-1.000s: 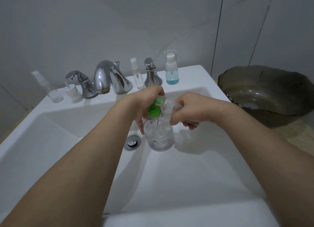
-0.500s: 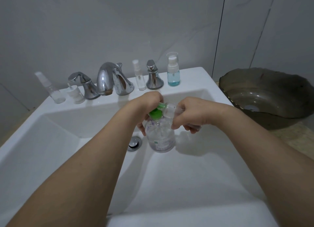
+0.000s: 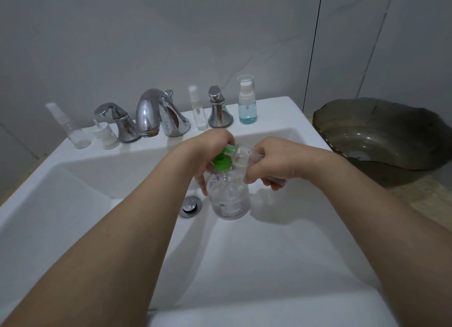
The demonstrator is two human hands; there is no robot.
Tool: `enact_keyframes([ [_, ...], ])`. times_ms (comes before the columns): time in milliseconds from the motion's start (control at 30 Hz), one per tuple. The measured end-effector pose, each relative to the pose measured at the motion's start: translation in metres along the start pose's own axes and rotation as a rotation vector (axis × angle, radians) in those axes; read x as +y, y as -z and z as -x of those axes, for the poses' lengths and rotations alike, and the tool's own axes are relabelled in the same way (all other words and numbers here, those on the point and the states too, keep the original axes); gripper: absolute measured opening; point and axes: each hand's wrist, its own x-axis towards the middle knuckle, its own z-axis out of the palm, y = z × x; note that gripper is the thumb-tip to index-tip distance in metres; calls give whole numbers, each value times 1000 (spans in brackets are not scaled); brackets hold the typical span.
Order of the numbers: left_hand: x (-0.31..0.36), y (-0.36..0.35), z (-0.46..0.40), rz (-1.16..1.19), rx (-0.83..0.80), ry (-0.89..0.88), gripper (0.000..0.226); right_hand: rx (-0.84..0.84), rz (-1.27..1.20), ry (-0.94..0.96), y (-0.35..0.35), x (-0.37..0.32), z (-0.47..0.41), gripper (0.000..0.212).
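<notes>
A clear pump bottle (image 3: 230, 197) with a green pump head (image 3: 222, 161) stands in the white sink basin (image 3: 281, 265). My left hand (image 3: 210, 153) rests on top of the pump, with its fingers curled down over the bottle's neck. My right hand (image 3: 269, 163) grips a small clear bottle (image 3: 242, 155), lying sideways with its mouth at the green nozzle. Most of the small bottle is hidden inside my fist.
A chrome faucet (image 3: 156, 111) with two chrome handles (image 3: 117, 121) (image 3: 219, 109) stands at the back rim. Small spray bottles (image 3: 73, 131) (image 3: 198, 109), a blue-liquid pump bottle (image 3: 247, 101) and a white cap (image 3: 106, 136) stand along it. The drain stopper (image 3: 190, 205) is left of the bottle. A dark bowl-shaped basin (image 3: 391, 136) sits at the right.
Both hands and both bottles keep the same hold. The green pump head sits a little lower and more tilted under my left hand.
</notes>
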Motion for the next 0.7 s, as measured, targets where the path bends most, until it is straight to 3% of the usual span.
enact_keyframes([
  [133,-4,-5,-1,-13,104,-5,34,-33,16,-31,-3,0,0,19],
  [533,-1,-8,3,18,112,-12,25,-16,1,-16,-1,2,-2,21],
  [700,7,-1,9,90,100,-13,38,7,-25,11,2,2,0,18],
])
